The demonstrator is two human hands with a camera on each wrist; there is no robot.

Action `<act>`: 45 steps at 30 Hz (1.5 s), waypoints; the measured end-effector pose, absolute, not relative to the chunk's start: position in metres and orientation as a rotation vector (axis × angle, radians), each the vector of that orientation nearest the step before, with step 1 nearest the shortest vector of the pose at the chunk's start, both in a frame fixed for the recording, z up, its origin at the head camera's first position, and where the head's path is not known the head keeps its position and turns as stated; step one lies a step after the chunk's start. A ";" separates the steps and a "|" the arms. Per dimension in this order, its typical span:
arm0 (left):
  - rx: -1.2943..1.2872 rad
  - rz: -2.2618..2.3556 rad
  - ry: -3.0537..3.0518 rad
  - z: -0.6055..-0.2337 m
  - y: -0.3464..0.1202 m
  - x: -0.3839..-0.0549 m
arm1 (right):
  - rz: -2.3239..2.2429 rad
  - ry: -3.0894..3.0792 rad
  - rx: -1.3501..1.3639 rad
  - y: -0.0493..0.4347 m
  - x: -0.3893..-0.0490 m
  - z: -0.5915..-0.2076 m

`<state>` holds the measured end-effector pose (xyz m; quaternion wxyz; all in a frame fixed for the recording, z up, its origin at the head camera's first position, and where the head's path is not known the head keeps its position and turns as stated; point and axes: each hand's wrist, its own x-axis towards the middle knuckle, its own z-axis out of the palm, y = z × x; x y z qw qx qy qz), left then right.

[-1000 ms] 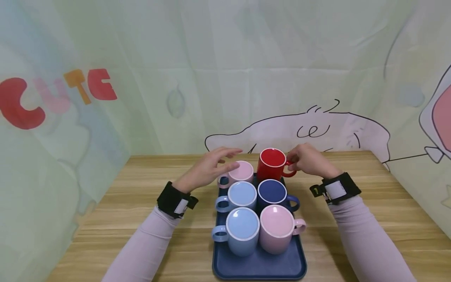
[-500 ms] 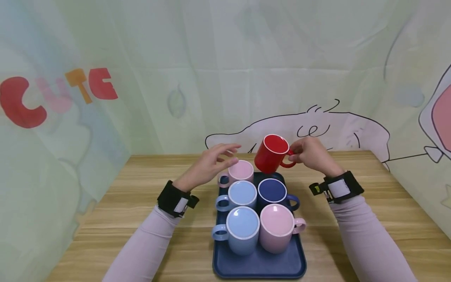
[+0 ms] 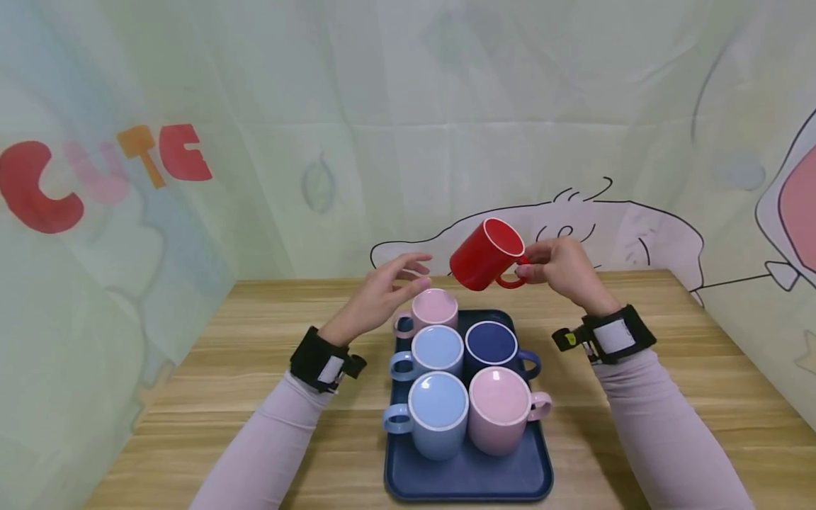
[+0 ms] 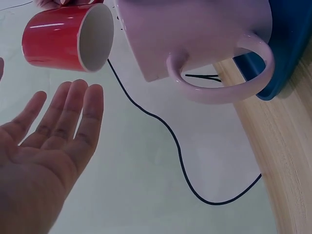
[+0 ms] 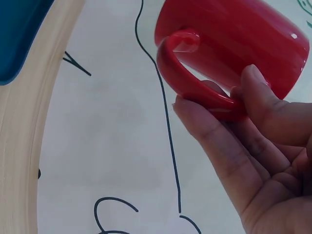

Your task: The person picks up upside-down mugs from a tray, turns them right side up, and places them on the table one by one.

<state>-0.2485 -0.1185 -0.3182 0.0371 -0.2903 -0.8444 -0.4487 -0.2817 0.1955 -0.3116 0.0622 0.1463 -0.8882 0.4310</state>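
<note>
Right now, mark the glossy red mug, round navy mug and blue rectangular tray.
Glossy red mug [image 3: 478,259], head view: outer body.
Round navy mug [image 3: 491,345], head view: interior.
Blue rectangular tray [image 3: 469,482], head view: near end.

Looks like a staged booth, room type unclear: creased cloth [image 3: 408,85] with cartoon print, CUTE letters [image 3: 19,191], around wood-grain table [image 3: 210,382].

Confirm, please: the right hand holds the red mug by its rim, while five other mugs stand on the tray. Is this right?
The grip is wrong: the right hand holds the red mug by its handle, as the right wrist view shows. The rest stands.
</note>
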 end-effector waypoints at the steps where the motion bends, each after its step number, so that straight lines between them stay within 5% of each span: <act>1: -0.887 -1.382 -2.588 -0.318 -0.118 -0.249 | 1.310 -2.678 0.438 0.195 -0.281 -0.311; 34: -0.796 -1.485 -2.673 -0.317 -0.123 -0.258 | 1.707 -2.348 0.461 0.179 -0.276 -0.308; 45: -0.800 -1.502 -2.725 -0.293 -0.114 -0.235 | 1.851 -2.245 0.510 0.170 -0.277 -0.310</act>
